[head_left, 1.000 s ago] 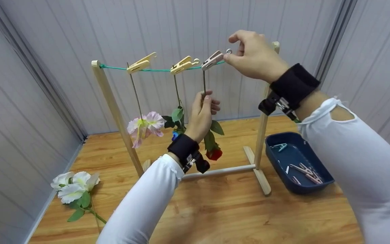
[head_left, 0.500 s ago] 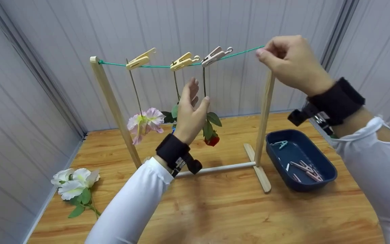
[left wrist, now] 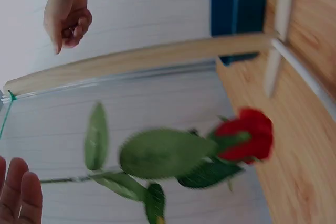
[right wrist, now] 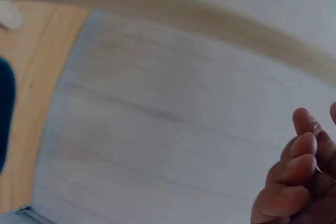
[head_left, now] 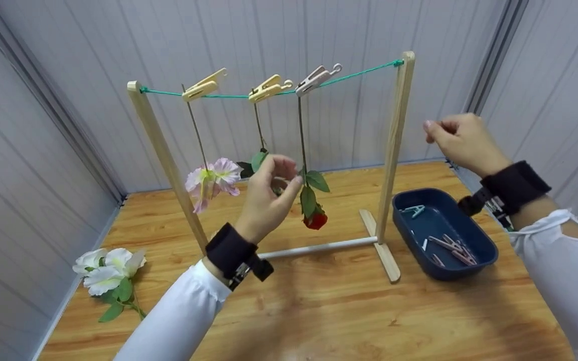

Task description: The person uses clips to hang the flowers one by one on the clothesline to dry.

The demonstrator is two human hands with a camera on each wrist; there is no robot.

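Upside down from a green line (head_left: 362, 73) hangs a red rose (head_left: 315, 219), its stem clipped by a greyish-pink clothespin (head_left: 313, 81). My left hand (head_left: 269, 198) is just left of it, fingers loosely bent, holding nothing; it partly hides the middle flower. That flower hangs from a yellow clothespin (head_left: 267, 90). A pink flower (head_left: 212, 181) hangs at the left from another yellow clothespin (head_left: 201, 90). My right hand (head_left: 464, 142) is in the air right of the frame's right post, above the blue bin (head_left: 403, 235). In the right wrist view its fingers (right wrist: 294, 169) are loosely curled around nothing.
Two wooden posts (head_left: 394, 145) carry the line, joined low down by a white rod (head_left: 319, 247). Inside the bin lie a green clothespin (head_left: 413, 210) and several pink ones (head_left: 453, 249). A white flower (head_left: 111, 271) lies on the wooden table (head_left: 339, 316) at the left.
My left hand has let go of the rose's stem and moved down and left. The right hand has left the pale clothespin, passed along the line and dropped to the right, toward the bin.
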